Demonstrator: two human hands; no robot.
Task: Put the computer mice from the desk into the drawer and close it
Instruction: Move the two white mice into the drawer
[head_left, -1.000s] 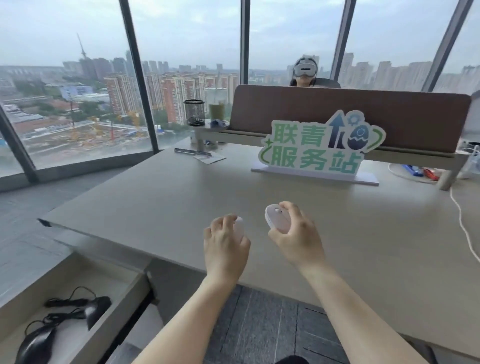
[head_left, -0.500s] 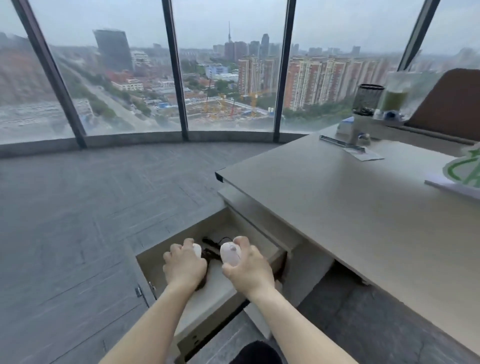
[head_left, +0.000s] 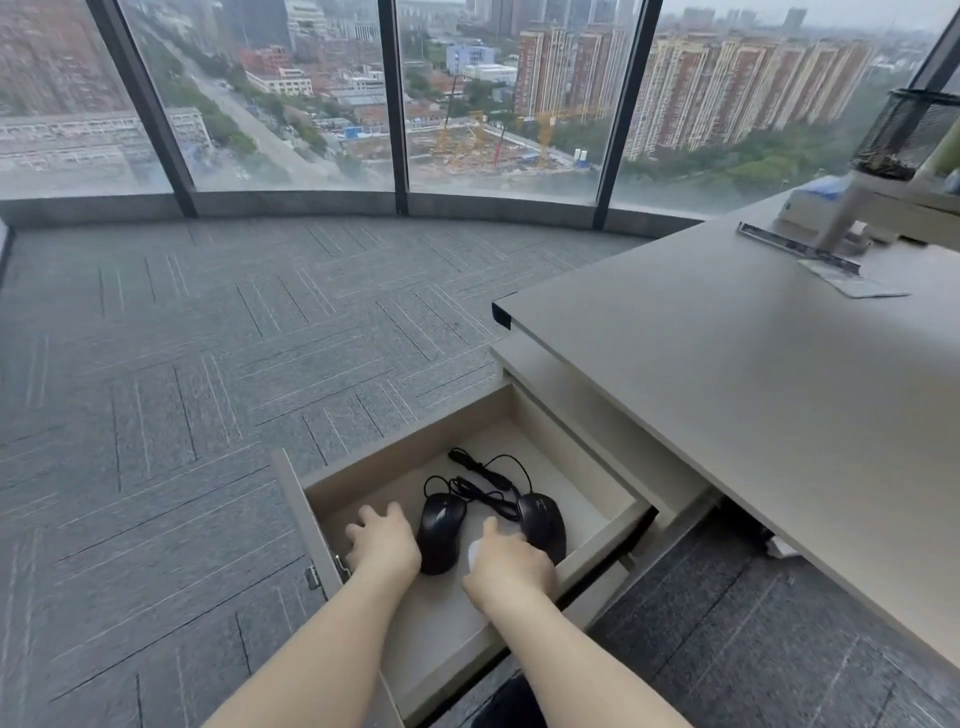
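Note:
The open drawer (head_left: 405, 441) sits below the desk (head_left: 753, 389), pulled out toward me. Two black wired mice lie inside it, one at the left (head_left: 439, 527) and one at the right (head_left: 543, 519), their cables tangled behind them. My left hand (head_left: 384, 548) is palm down inside the drawer, left of the black mice, curled over a white mouse that it hides. My right hand (head_left: 511, 566) is between the two black mice and grips a second white mouse (head_left: 474, 555), of which only an edge shows.
A black mesh pen holder (head_left: 909, 130), a metal ruler (head_left: 795, 247) and papers sit at the desk's far right end. Grey carpet (head_left: 208, 364) runs left to the floor-length windows. The desk edge overhangs the drawer's right side.
Both hands carried the white mice from the desk top down to the left and have dropped into the drawer. My view swung left and down.

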